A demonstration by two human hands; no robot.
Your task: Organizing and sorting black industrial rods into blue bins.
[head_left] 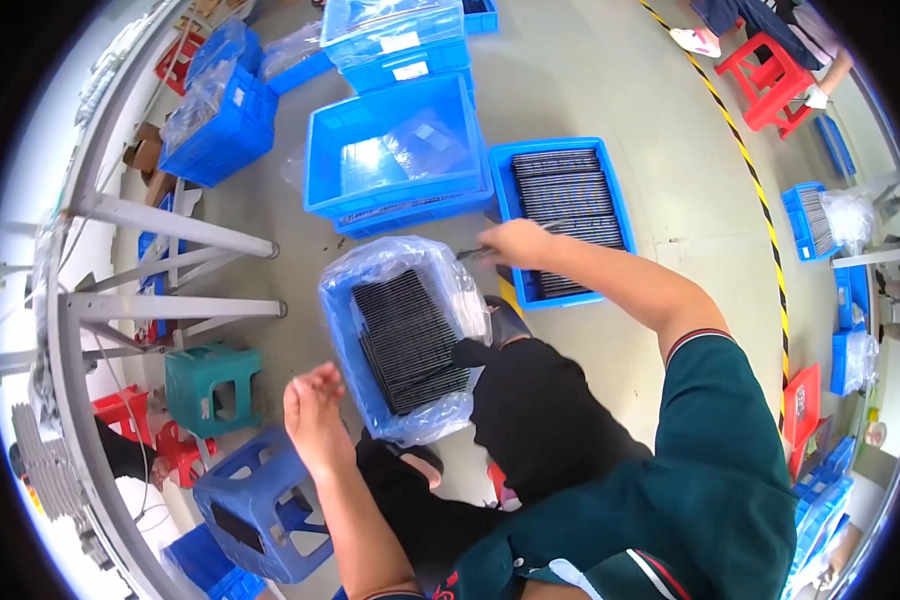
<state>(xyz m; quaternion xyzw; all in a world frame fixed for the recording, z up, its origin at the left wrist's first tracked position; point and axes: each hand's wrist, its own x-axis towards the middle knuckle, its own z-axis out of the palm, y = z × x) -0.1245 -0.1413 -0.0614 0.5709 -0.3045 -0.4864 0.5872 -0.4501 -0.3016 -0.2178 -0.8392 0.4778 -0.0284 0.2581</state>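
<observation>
My right hand (515, 243) is closed on a thin dark strip (473, 253) that pokes out on its left side. It hangs between a plastic-lined blue bin and a second blue bin (618, 200), which holds rows of similar thin dark strips (567, 195). Below and left of it, the plastic-lined blue bin (345, 345) stands in front of my legs, with a stack of dark strips (410, 340) inside. My left hand (316, 405) is raised beside this bin's lower left corner, fingers loosely bent and nothing visible in them.
Stacked blue crates (395, 190) stand ahead, some with clear plastic. A grey metal frame (180, 305) runs along the left, near a green stool (213, 385) and a blue stool (265, 510). At the upper right, a person sits by a red stool (765, 80) beyond a yellow-black floor line (745, 140).
</observation>
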